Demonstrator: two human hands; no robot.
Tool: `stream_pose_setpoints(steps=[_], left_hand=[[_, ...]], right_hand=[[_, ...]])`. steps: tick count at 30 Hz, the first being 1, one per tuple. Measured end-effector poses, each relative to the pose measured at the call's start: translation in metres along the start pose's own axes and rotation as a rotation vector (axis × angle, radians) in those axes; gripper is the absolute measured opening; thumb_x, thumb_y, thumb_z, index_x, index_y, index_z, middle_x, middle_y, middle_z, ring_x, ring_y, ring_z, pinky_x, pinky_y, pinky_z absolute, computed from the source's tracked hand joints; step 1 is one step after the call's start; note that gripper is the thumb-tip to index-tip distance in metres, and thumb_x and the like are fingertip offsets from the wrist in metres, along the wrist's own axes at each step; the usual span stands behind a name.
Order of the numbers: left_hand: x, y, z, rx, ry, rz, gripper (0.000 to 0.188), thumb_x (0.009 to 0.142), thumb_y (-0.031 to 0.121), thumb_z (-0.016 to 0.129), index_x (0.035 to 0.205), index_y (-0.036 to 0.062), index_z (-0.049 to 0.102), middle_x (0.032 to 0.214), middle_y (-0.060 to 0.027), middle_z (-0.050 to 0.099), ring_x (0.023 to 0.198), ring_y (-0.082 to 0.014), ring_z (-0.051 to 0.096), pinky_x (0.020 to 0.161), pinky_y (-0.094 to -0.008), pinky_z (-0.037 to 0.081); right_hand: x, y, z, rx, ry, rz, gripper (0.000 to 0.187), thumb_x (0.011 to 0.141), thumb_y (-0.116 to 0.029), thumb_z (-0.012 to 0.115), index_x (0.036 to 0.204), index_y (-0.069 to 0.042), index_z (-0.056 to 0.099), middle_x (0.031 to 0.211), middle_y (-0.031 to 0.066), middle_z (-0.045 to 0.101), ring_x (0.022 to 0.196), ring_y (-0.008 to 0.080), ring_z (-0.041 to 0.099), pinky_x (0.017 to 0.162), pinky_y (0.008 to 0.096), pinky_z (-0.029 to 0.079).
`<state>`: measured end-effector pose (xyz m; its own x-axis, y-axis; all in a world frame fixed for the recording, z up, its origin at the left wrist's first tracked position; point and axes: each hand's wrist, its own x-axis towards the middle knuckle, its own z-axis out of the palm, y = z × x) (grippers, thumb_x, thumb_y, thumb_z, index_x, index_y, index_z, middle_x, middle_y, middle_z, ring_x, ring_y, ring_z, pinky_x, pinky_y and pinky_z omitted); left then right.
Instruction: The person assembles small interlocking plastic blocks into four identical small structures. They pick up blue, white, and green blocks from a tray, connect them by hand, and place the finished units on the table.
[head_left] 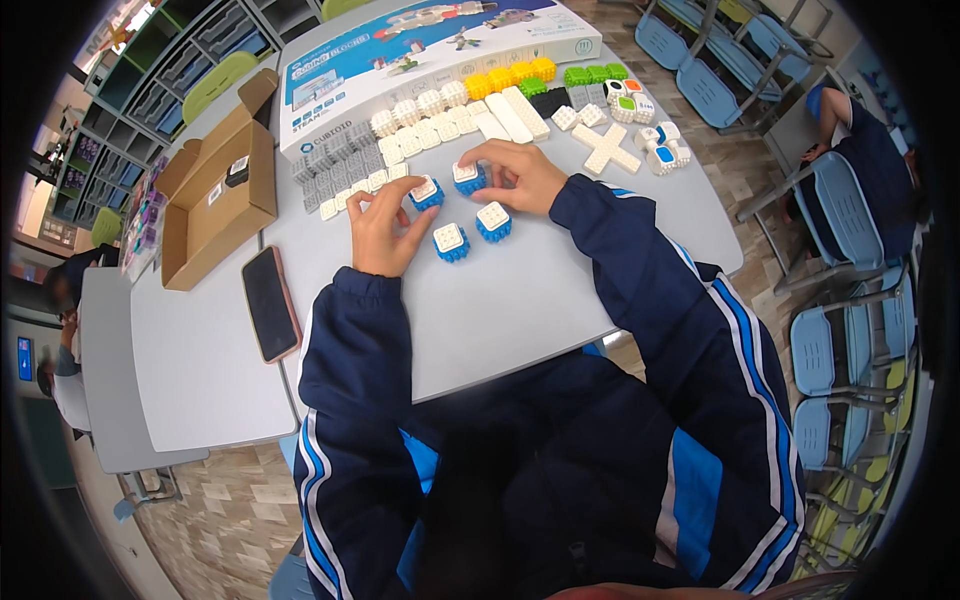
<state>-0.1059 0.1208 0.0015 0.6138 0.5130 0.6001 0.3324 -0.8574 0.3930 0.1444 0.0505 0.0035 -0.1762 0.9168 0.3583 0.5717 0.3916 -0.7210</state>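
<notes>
My left hand (380, 230) has its thumb and fingers around a blue toy block with a white square top (427, 193). Across from it, my right hand (527, 178) grips a second blue block with a white top (467, 177), its index finger resting on that top. Two more such blocks stand upright nearer to me, a front left block (451, 242) and a front right block (493, 222). The four lie close together, roughly in a square, on the pale grey table (500, 310). Fingertips hide parts of the two held blocks.
Behind my hands are rows of grey blocks (345, 155), white blocks (430, 105), yellow blocks (510, 76) and green blocks (595, 74), with a white X-shaped piece (607, 148). A toy box (430, 50) lies beyond. At left are an open cardboard box (262, 190) and a phone (270, 305).
</notes>
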Motion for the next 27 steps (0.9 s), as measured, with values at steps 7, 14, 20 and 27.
stream_pose_setpoints(steps=[7,14,20,27], left_hand=[[-0.001,-0.003,0.001,-0.025,-0.025,-0.022,0.04,0.08,0.017,0.081,0.116,0.0106,0.065,0.097,0.0024,0.068,0.064,-0.0096,0.055,0.093,-0.0339,0.031],[-0.002,-0.002,0.003,-0.081,0.023,-0.039,0.042,0.079,0.015,0.081,0.117,0.0096,0.063,0.097,0.0027,0.067,0.066,-0.0093,0.057,0.095,-0.0338,0.031],[-0.001,-0.009,0.004,-0.066,-0.06,-0.016,0.041,0.079,0.013,0.081,0.115,0.0099,0.063,0.1,0.0027,0.067,0.066,-0.0094,0.057,0.095,-0.0333,0.032],[-0.003,0.0,0.002,-0.128,-0.005,-0.096,0.042,0.076,0.009,0.082,0.115,0.0085,0.065,0.09,-0.0025,0.068,0.072,-0.014,0.06,0.084,-0.0337,0.044]], right_hand=[[-0.001,-0.002,-0.001,0.042,0.016,0.02,0.046,0.077,-0.007,0.081,0.118,-0.013,0.062,0.109,0.0027,0.066,0.065,0.012,0.06,0.064,0.0282,0.05],[-0.001,0.0,0.002,0.069,0.068,-0.025,0.045,0.075,-0.013,0.085,0.115,-0.015,0.064,0.074,-0.0011,0.057,0.058,0.0077,0.048,0.055,0.0242,0.042],[0.0,0.003,0.002,0.062,0.023,-0.032,0.043,0.076,-0.015,0.085,0.113,-0.015,0.062,0.072,-0.0005,0.056,0.06,0.0084,0.05,0.056,0.0244,0.042],[-0.002,-0.005,-0.001,0.084,-0.02,0.054,0.046,0.077,-0.007,0.081,0.116,-0.014,0.059,0.102,0.0043,0.065,0.065,0.0145,0.06,0.063,0.031,0.049]])
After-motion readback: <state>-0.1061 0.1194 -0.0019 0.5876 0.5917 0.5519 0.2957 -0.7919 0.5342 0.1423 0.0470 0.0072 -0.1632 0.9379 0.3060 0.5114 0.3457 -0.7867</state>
